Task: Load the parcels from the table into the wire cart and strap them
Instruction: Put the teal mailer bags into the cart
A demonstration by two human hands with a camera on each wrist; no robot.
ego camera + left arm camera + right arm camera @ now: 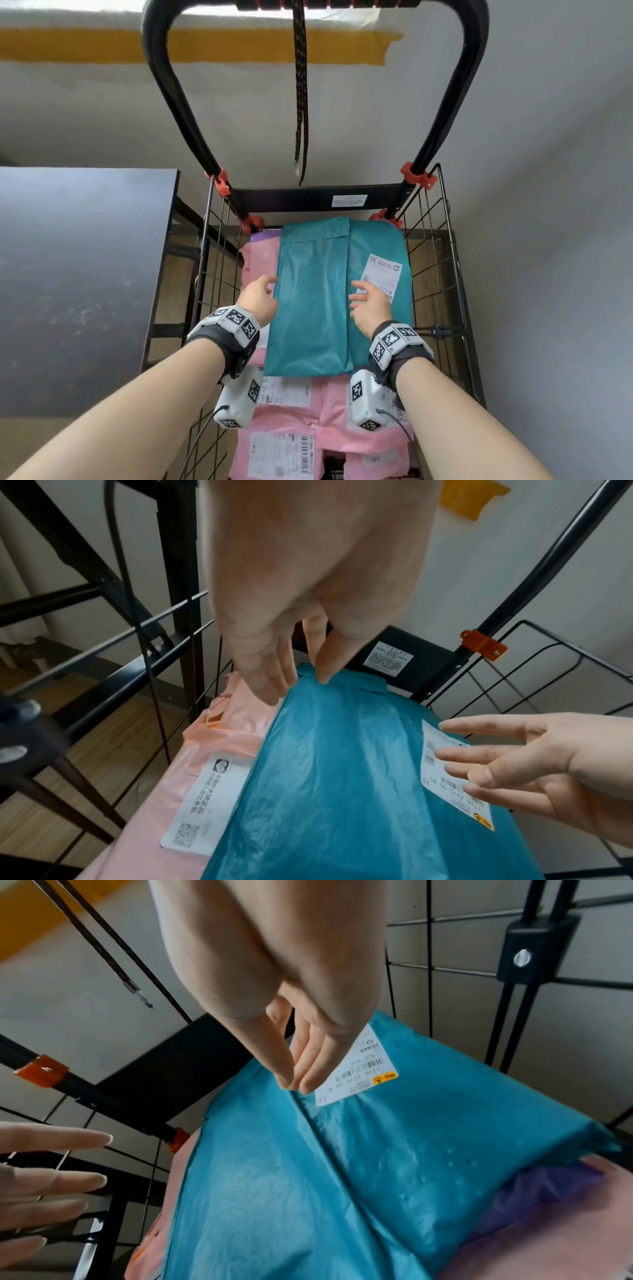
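Teal parcel (318,301) lies on top of the pink parcels (308,428) inside the wire cart (442,260), against its back edge. Left hand (258,299) hovers at the parcel's left edge, right hand (370,305) over its label (380,274); both have loosely spread fingers and hold nothing. A purple parcel (534,1196) is mostly hidden underneath. The bungee strap (301,102) dangles from the cart handle (164,85). A dark table (78,281) stands left.

Black wire cart (442,260), pink parcels (308,428) inside, teal parcel (315,308) on top
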